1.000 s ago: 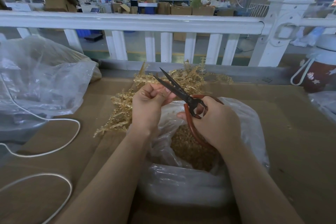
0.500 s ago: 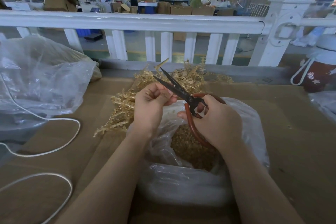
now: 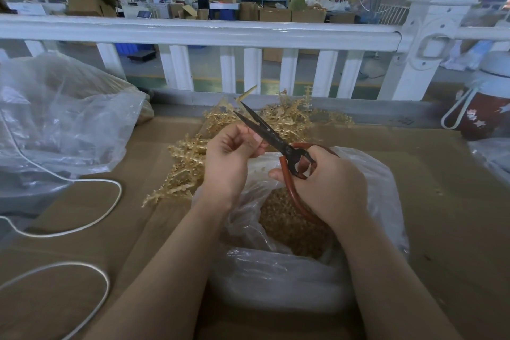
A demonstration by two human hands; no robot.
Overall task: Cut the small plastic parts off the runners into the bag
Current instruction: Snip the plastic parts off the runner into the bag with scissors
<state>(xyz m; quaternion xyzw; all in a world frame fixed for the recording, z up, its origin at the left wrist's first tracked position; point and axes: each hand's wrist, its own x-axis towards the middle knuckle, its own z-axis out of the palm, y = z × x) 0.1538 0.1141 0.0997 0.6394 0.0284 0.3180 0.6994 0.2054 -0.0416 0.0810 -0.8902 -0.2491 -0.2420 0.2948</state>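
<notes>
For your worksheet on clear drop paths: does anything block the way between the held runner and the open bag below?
Nothing visible does: the tan plastic runner in the left hand sits above the clear plastic bag, whose mouth is open.

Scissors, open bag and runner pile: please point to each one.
scissors (image 3: pixel 269 134), head view, dark blade
open bag (image 3: pixel 278 276), head view, front plastic wall
runner pile (image 3: pixel 187 165), head view, left part of pile

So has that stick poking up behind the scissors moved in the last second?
Yes. The stick has swung rightward and tilted flatter against the white railing.
</notes>
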